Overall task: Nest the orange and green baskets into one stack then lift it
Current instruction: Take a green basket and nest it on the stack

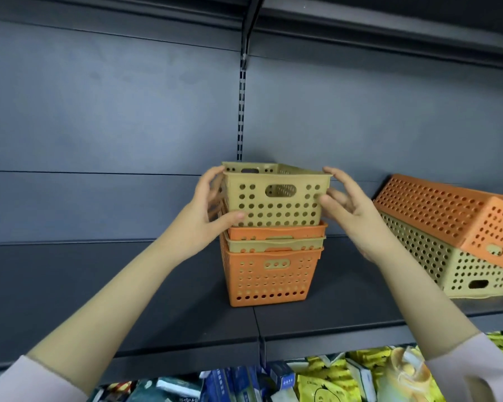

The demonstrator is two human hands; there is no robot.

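- This is a shop, with dark metal display shelving filling the view.
- A slotted upright [240, 111] splits the back panel [114, 111], and a bracket [251, 21] hooks into it overhead.
- Below the front edge of the shelf [157, 309], a lower tier is crammed with yellow packets [325, 381] and blue boxes [230, 382].
- A stack of orange and green baskets [269, 274] stands on the shelf.

Soft, even light with faint shadows; the dark back panel [99, 111] carries a pale sheen, edges bow with wide-angle distortion, bottom packets [317, 384] look smeared
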